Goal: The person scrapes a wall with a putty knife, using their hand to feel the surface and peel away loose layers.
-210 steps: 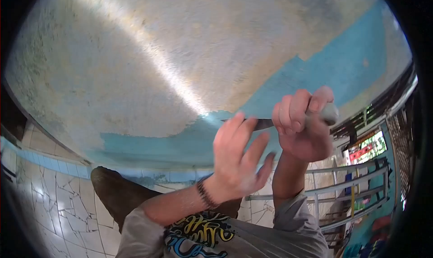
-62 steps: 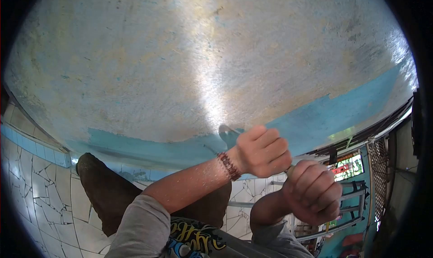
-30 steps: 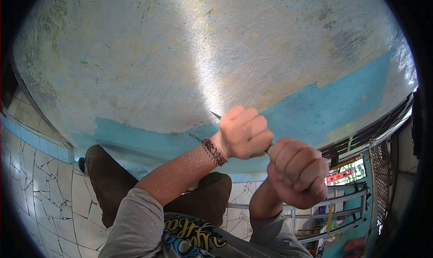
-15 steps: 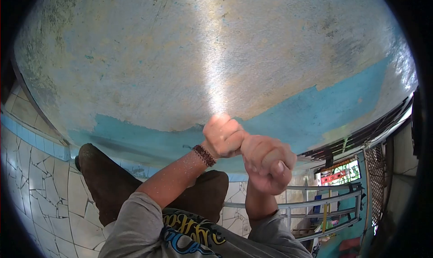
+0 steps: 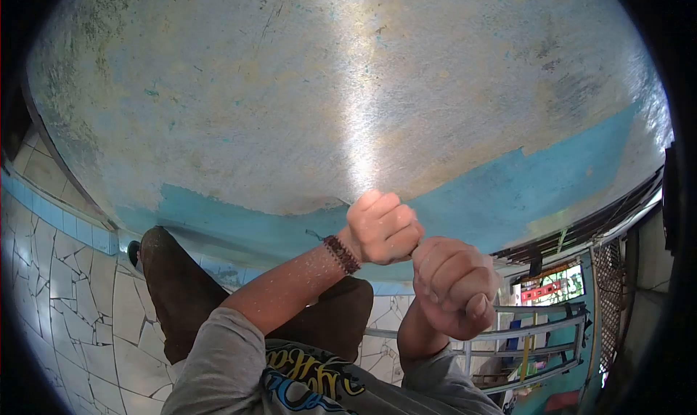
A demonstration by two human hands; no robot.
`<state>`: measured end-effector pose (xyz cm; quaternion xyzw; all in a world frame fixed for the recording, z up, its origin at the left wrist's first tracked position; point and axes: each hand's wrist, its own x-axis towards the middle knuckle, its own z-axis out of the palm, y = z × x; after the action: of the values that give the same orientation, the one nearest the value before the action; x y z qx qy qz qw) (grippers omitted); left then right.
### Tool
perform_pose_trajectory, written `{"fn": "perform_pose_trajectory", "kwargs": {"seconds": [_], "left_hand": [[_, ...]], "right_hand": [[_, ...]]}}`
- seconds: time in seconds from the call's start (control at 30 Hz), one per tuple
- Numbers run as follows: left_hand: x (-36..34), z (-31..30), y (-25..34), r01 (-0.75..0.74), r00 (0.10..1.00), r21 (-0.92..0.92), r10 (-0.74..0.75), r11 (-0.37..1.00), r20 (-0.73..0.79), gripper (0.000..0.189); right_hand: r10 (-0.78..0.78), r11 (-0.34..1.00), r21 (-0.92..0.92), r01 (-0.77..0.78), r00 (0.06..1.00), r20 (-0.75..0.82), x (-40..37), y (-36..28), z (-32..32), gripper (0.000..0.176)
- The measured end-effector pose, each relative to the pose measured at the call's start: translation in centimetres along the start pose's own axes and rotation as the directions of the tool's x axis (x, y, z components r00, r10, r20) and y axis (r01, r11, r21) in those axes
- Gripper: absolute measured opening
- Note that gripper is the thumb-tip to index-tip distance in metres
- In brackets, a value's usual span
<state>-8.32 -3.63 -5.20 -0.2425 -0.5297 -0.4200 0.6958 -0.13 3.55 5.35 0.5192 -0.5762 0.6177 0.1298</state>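
Both of my hands are closed, close together in front of the wall's lower part. My left hand (image 5: 383, 228) has a dark braided bracelet (image 5: 341, 255) at the wrist, and its fingers are curled tightly. Just right of it and a little lower, my right hand (image 5: 457, 284) is curled too, with its thumb bent against the fingers. What either hand grips is hidden inside the fingers; a thin edge shows beside my left hand, against the wall. The wall (image 5: 239, 103) has a worn grey surface above a blue-green painted band (image 5: 508, 190).
My bent knees (image 5: 181, 291) are below the wall, over a floor of cracked-pattern tiles (image 5: 80, 306). A metal ladder-like frame (image 5: 530, 328) stands at the lower right, near a lattice panel (image 5: 608, 299) and a bright opening (image 5: 555, 284).
Both hands have moved right and slightly down in the view, still closed. The wall and the blue-green band have shifted slightly right and down in the view.
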Motion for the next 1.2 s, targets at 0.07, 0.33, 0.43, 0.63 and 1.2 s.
{"fn": "perform_pose_trajectory", "kwargs": {"seconds": [0.07,0.33,0.43,0.63,1.2], "left_hand": [[0.0,0.2,0.0,-0.017,1.0,0.004,0.017,1.0,-0.005,0.018],[-0.6,-0.3,-0.2,0.013,1.0,-0.041,-0.014,0.999,-0.013,0.022],[-2.2,0.0,0.0,0.043,0.999,-0.012,-0.043,0.999,-0.028,0.019],[-1.0,-0.3,-0.2,-0.005,1.0,-0.027,0.004,1.0,-0.022,0.02],[-3.3,-2.9,-1.4,0.008,0.998,0.056,-0.011,0.998,0.054,0.016]], "right_hand": [[0.021,0.998,-0.056,-0.023,0.999,-0.028,-0.5,0.8,0.3,0.032],[0.08,0.993,-0.087,-0.084,0.996,-0.042,-1.0,0.6,0.1,0.033],[0.086,0.991,-0.093,-0.092,0.994,-0.062,-1.7,1.2,0.3,0.034],[0.041,0.999,-0.014,-0.041,0.999,-0.02,-1.3,0.2,0.5,0.036],[0.11,0.994,0.001,-0.111,0.989,-0.101,-2.1,2.4,2.3,0.035]]}}
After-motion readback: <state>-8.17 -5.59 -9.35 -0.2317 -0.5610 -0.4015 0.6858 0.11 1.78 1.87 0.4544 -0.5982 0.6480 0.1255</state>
